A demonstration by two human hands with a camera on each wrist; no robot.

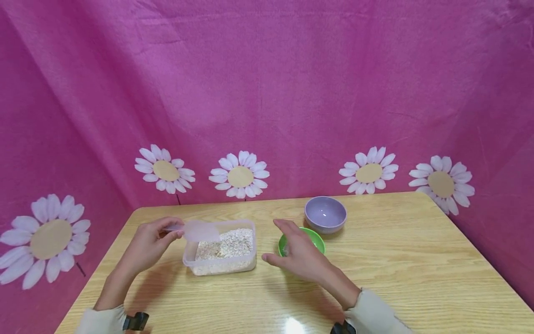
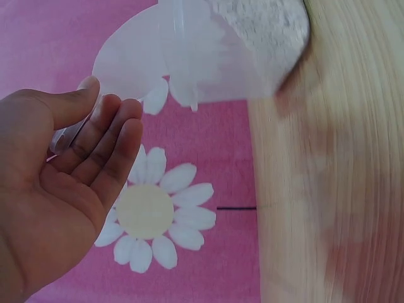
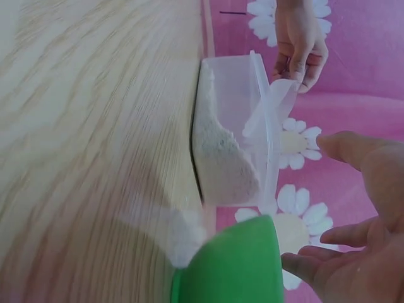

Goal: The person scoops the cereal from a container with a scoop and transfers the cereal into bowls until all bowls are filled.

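My left hand [image 1: 149,242] pinches the handle of a translucent plastic scoop [image 1: 201,231] between thumb and fingers. The scoop's head is over the left part of a clear rectangular container [image 1: 246,265] holding oat flakes [image 1: 232,243]. In the right wrist view the flakes slope up against one end of the container. Over a small green bowl [image 1: 318,240] hovers my right hand [image 1: 299,254], thumb and fingers spread with nothing held. Its fingertips are right at the green bowl's rim in the right wrist view. This hand hides most of the bowl's inside in the head view.
Behind the green bowl, a purple bowl [image 1: 326,214] stands on the wooden table [image 1: 396,260]. A magenta cloth [image 1: 267,93] with white flowers hangs along the table's back and sides.
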